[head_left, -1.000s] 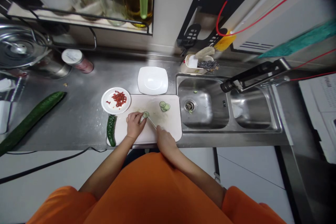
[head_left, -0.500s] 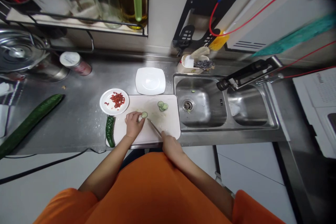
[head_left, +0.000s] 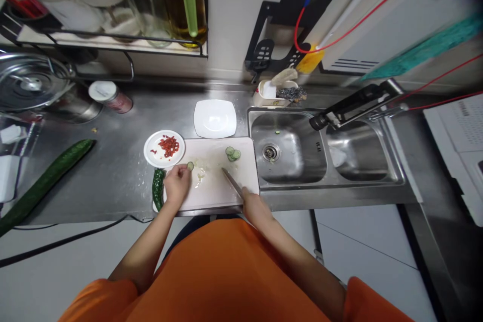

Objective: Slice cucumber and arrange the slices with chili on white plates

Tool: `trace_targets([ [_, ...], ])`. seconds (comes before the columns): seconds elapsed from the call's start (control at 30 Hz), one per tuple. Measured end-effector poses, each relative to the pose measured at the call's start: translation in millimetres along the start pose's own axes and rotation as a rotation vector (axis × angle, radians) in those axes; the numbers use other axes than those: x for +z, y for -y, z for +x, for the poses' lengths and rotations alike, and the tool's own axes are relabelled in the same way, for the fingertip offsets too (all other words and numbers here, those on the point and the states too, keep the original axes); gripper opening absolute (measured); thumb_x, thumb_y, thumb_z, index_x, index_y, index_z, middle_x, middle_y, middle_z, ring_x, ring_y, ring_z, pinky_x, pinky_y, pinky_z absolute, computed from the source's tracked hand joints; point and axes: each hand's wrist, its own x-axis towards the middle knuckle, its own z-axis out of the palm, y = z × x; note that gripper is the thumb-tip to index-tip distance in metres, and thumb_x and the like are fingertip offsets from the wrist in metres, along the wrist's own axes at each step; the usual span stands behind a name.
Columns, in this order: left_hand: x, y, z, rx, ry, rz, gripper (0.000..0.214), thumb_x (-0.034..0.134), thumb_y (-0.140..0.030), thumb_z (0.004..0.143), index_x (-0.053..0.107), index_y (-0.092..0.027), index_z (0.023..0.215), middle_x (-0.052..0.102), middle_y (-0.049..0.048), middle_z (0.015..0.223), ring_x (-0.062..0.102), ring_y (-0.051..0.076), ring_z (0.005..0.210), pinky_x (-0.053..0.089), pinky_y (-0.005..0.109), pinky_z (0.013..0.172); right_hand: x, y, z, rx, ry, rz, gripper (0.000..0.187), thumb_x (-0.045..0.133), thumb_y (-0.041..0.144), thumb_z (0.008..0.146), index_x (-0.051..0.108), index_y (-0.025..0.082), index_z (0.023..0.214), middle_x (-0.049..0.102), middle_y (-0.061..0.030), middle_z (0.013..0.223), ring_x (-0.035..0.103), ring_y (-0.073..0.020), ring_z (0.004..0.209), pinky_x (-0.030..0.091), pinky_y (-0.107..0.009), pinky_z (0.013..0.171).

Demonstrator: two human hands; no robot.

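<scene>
My left hand (head_left: 177,184), fingers pinched, holds a small cucumber piece (head_left: 190,166) with its pale cut face toward the right. It is over the left part of the white cutting board (head_left: 211,196). Wrapped round the handle of a kitchen knife (head_left: 233,183), my right hand (head_left: 257,208) is at the board's front right; the blade points up and left over the board. Several cucumber slices (head_left: 233,154) lie in a small cluster at the back right of the board. Pale wet scraps (head_left: 199,176) are scattered between the hands. A dark green cucumber section (head_left: 157,188) rests along the board's left edge.
Behind the board are a plate (head_left: 151,159) of chopped red pieces and a white square plate (head_left: 215,119). A long cucumber (head_left: 49,181) lies at the far left. To the right is a double steel sink (head_left: 289,186); a bottle rack (head_left: 113,45) hangs above the counter.
My left hand has moved left with the cucumber piece, uncovering scraps on the board. My right hand and the knife have shifted a little to the right.
</scene>
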Motion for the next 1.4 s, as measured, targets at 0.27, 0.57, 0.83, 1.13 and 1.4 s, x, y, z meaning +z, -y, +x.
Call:
trace_targets([
  [0.27, -5.4, 20.2, 4.6, 0.120, -0.048, 0.138, 0.021, 0.047, -0.029, 0.081, 0.064, -0.017, 0.087, 0.063, 0.0066, 0.079, 0.056, 0.019, 0.076, 0.044, 0.032, 0.077, -0.6, -1.1, 1.0, -0.004, -0.025, -0.030, 0.046, 0.034, 0.004, 0.083, 0.040, 0.020, 0.127, 0.065, -0.0111, 0.094, 0.062, -0.0223, 0.092, 0.040, -0.027, 0.069],
  [0.57, 41.8, -49.4, 15.4, 0.368, 0.179, -0.015, 0.031, 0.047, -0.028, 0.085, 0.062, -0.017, 0.110, 0.059, 0.0096, 0.102, 0.057, 0.019, 0.090, 0.045, 0.033, 0.087, 2.5, -3.7, 5.0, -0.013, -0.011, 0.007, 0.046, 0.036, 0.004, 0.083, 0.039, 0.019, 0.127, 0.065, -0.0113, 0.096, 0.062, -0.0233, 0.092, 0.042, -0.029, 0.070],
  [0.83, 96.8, -90.4, 41.3, 0.451, 0.398, 0.031, 0.037, 0.047, -0.022, 0.083, 0.058, -0.020, 0.118, 0.050, 0.0099, 0.103, 0.055, 0.021, 0.094, 0.047, 0.034, 0.084, 4.1, -3.6, 5.6, 0.000, -0.015, -0.009, 0.042, 0.034, 0.005, 0.086, 0.040, 0.019, 0.125, 0.065, -0.0117, 0.095, 0.062, -0.0215, 0.094, 0.043, -0.027, 0.071],
  [1.13, 88.8, -95.9, 43.9, 0.403, 0.399, 0.006, 0.018, 0.050, -0.020, 0.078, 0.062, -0.018, 0.093, 0.057, 0.0083, 0.094, 0.056, 0.021, 0.088, 0.046, 0.034, 0.080, 6.3, -5.8, 6.8, -0.010, -0.042, -0.003, 0.043, 0.032, 0.003, 0.084, 0.044, 0.019, 0.122, 0.065, -0.0117, 0.094, 0.063, -0.0223, 0.094, 0.043, -0.027, 0.071],
  [1.4, 38.3, -70.7, 30.6, 0.169, 0.451, -0.031, 0.018, 0.049, -0.027, 0.078, 0.062, -0.022, 0.089, 0.063, -0.0025, 0.071, 0.056, 0.013, 0.067, 0.042, 0.024, 0.066, 3.0, -5.6, 6.9, 0.000, -0.007, 0.002, 0.042, 0.035, 0.006, 0.085, 0.041, 0.020, 0.124, 0.064, -0.0115, 0.096, 0.062, -0.0213, 0.092, 0.042, -0.026, 0.069],
])
